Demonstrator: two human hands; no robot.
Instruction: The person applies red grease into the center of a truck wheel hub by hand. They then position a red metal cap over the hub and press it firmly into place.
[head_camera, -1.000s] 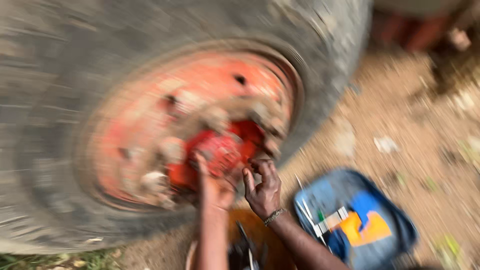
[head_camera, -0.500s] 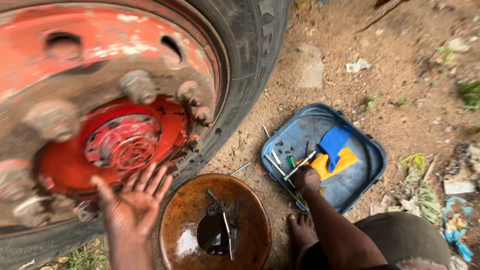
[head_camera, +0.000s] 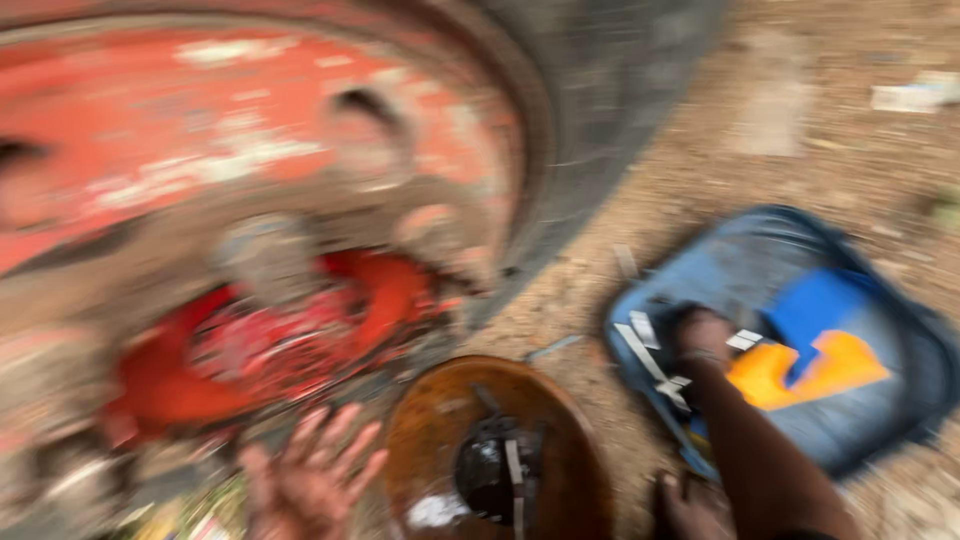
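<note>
Head view: a left hand (head_camera: 312, 480) hangs with fingers spread wide, holding nothing, just below the red hub (head_camera: 260, 350) of a big wheel. The right hand (head_camera: 703, 335) reaches into a blue tray (head_camera: 905, 400) among small metal tools (head_camera: 640, 345) (its grip is blurred, cannot tell), a rusty round pan (head_camera: 440, 420) between the two hands.

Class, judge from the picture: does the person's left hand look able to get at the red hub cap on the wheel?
Probably yes: the left hand is spread open and empty just below the red hub cap, with nothing between them.

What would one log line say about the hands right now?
left hand: open, fingers spread, near red hub | right hand: reaching into blue tray among tools, grip unclear | rusty bowl between | view blurred
</note>
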